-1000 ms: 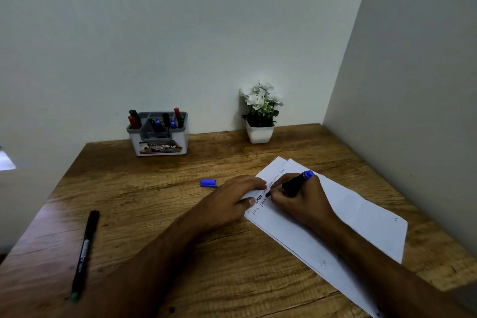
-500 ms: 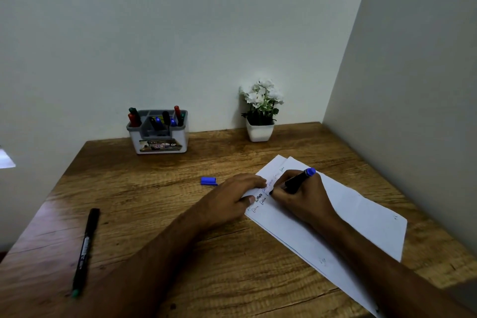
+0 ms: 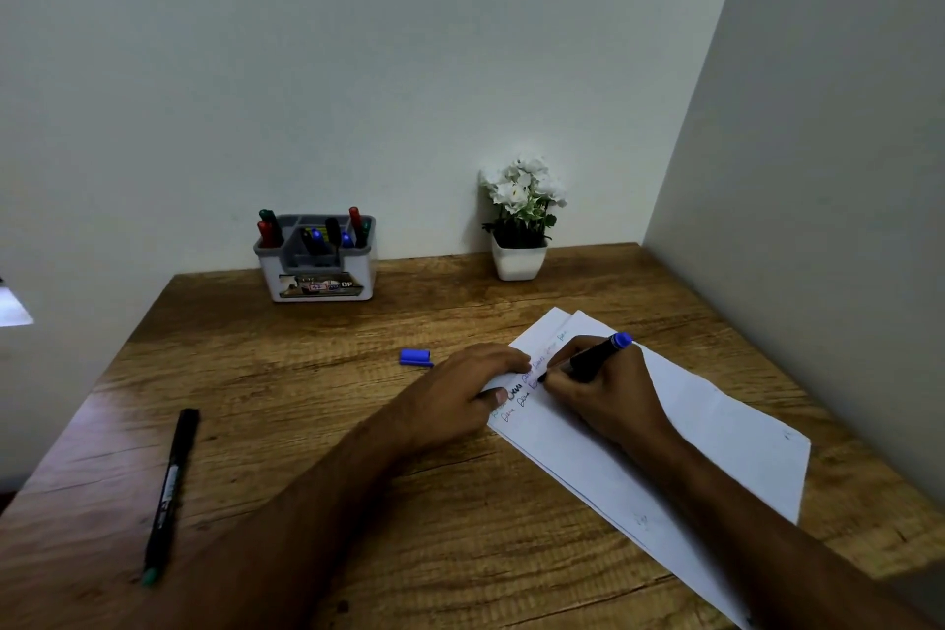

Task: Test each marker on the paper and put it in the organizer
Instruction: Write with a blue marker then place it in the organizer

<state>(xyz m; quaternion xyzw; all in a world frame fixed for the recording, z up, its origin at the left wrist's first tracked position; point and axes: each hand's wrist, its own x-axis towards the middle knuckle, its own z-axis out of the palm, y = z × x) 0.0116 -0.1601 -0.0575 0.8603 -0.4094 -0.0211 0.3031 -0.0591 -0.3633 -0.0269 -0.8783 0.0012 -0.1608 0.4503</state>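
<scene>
**We Tested the Blue Marker**

Our right hand (image 3: 603,391) gripped the black blue-ended marker (image 3: 595,357), and its tip had crept along the white paper (image 3: 705,430) near the tabletop's right edge. Our left hand (image 3: 460,391) pressed flat, holding nothing. The grey-and-white organizer (image 3: 317,266) waited at the back edge.

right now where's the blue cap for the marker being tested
The blue cap lies loose on the wooden table, just left of the left hand that pins the paper, nearer the person than the organizer.
</scene>
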